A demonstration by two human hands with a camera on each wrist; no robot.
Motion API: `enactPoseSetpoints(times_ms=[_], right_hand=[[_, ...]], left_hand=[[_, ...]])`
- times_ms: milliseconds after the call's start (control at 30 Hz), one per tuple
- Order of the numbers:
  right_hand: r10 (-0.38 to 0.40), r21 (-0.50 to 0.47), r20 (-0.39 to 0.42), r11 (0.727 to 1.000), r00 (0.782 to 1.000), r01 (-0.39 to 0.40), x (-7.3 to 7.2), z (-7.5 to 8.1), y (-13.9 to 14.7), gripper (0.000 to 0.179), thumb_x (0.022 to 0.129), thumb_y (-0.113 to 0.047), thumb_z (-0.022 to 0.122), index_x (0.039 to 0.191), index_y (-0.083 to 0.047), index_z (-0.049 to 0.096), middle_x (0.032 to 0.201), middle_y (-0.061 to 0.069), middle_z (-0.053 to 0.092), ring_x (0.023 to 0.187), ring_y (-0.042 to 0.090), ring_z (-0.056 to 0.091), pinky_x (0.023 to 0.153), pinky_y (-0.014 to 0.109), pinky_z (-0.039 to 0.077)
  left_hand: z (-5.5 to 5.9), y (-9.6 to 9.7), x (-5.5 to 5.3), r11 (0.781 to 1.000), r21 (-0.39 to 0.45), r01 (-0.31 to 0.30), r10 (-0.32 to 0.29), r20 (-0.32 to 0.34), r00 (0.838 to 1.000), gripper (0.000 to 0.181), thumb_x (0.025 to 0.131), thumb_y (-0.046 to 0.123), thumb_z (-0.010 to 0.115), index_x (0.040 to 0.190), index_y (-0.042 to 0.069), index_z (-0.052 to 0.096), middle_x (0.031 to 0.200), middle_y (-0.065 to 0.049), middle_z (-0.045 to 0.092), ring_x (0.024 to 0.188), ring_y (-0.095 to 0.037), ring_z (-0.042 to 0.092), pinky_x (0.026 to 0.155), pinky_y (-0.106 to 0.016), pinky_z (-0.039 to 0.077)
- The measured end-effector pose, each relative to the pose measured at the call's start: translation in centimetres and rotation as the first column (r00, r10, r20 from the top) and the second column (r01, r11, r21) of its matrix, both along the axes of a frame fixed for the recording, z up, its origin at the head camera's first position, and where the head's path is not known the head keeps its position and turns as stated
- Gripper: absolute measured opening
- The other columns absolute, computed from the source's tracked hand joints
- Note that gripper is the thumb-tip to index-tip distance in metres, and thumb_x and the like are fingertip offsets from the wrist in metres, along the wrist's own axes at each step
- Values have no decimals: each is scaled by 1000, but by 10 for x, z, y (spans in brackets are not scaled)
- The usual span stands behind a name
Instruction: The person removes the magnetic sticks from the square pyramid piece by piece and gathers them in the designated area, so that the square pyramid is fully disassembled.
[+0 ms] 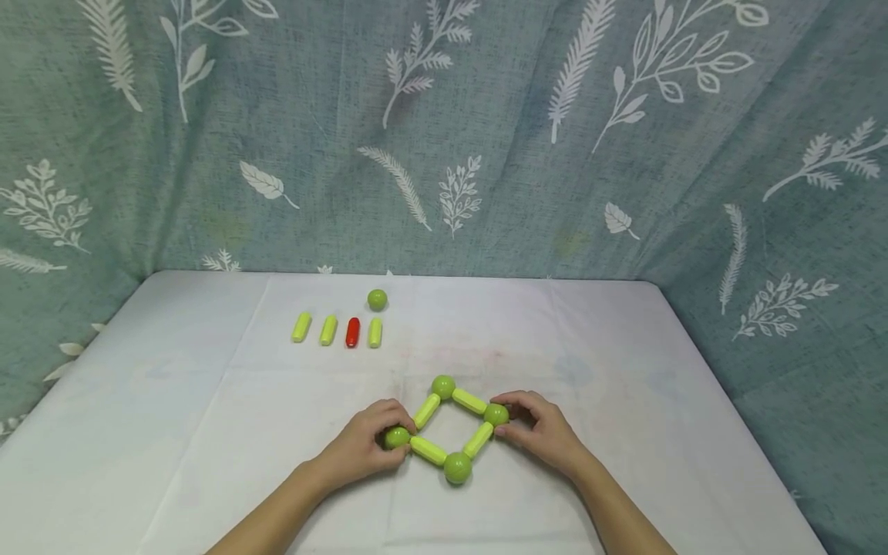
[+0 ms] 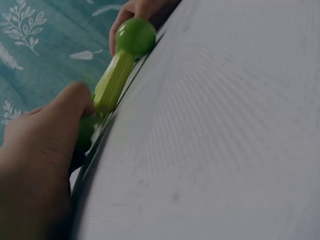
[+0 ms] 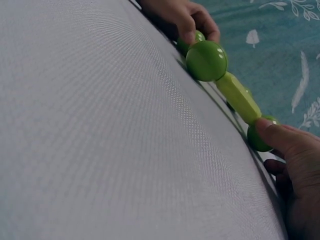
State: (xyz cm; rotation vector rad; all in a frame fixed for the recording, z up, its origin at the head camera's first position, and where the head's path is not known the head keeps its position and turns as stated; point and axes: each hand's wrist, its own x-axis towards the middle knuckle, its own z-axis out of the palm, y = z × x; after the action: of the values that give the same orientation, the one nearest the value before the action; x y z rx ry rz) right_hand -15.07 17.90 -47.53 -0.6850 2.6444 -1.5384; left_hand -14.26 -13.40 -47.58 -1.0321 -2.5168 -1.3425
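On the table lies a four-sided frame of green balls joined by yellow-green rods. My left hand (image 1: pixel 368 438) grips its left ball (image 1: pixel 398 438) between thumb and fingers. At the opposite corner, my right hand (image 1: pixel 544 432) pinches the right ball (image 1: pixel 496 415). The near ball (image 1: pixel 458 468) and the far ball (image 1: pixel 443 387) are untouched. A near-side rod (image 2: pixel 114 82) runs from the left hand's ball in the left wrist view. In the right wrist view, another rod (image 3: pixel 237 97) joins the near ball to the one under my right thumb.
Farther back stand a loose green ball (image 1: pixel 378 300) and a row of short rods: a red rod (image 1: pixel 352 332) with a yellow-green rod (image 1: pixel 375 333) to its right and two more to its left. A leaf-patterned curtain (image 1: pixel 416 154) hangs behind the white-covered table (image 1: pixel 590 331).
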Motion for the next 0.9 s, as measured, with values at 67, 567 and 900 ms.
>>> enactPoseSetpoints(times_ms=[67, 567, 900], right_hand=[[-7, 2, 0, 1000, 1000, 7, 0, 1, -1, 37, 80, -18, 75, 115, -15, 64, 103, -2, 64, 91, 10, 57, 81, 28, 49], [-1, 14, -29, 1000, 1000, 1, 13, 34, -10, 35, 78, -5, 75, 111, -1, 64, 100, 7, 65, 89, 19, 60, 80, 32, 51], [28, -8, -22, 1000, 999, -29, 10, 31, -7, 36, 79, -6, 74, 113, -2, 63, 100, 7, 64, 90, 17, 59, 81, 31, 51]], left_hand=[[0, 0, 1, 998, 2, -62, 62, 0, 998, 26, 75, 0, 70, 89, 21, 64, 91, 15, 59, 81, -3, 53, 71, -21, 48], [13, -18, -22, 980, 36, -197, 174, 331, 927, 52, 86, 14, 69, 129, 8, 40, 118, -6, 52, 112, -18, 51, 98, -26, 43], [46, -50, -78, 917, 27, -397, 375, 273, 886, 50, 80, 20, 76, 125, 8, 58, 122, -8, 56, 112, -25, 51, 99, -44, 41]])
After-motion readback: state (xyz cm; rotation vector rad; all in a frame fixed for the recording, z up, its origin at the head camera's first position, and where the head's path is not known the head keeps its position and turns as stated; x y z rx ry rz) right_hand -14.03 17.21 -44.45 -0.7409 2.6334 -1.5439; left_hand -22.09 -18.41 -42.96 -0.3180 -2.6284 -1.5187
